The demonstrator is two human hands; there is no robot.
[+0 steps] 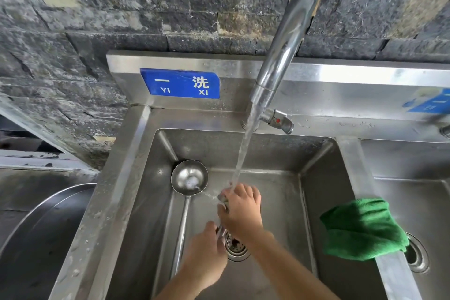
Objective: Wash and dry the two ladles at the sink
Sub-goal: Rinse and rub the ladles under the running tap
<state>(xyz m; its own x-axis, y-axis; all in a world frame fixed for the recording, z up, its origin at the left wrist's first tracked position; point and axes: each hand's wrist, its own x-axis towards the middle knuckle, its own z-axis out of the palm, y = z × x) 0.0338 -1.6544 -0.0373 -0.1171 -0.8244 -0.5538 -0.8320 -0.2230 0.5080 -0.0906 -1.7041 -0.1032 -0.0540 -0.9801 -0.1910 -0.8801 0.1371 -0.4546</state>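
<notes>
- The step in hand looks like washing the first ladle: a stream of water (239,165) falls from the faucet (287,44) onto the right hand (239,207) in the middle of the sink basin (267,153).
- The right hand's fingers are curled closed over the bowl end of the held ladle (222,228), which is almost wholly hidden; only a strip of handle shows between the hands.
- The left hand (207,248), nearer and just left, grips that handle with closed fingers, above the drain strainer (236,248).
- The second ladle (188,181) lies untouched on the basin floor to the left, bowl up at the far end, handle running toward the near edge.
- A green cloth (362,229) is draped over the divider to the right, well apart from both hands.
- Next, I judge, the held ladle needs turning under the stream to rinse all sides, then a reach right for the cloth without dropping the wet handle.
</notes>
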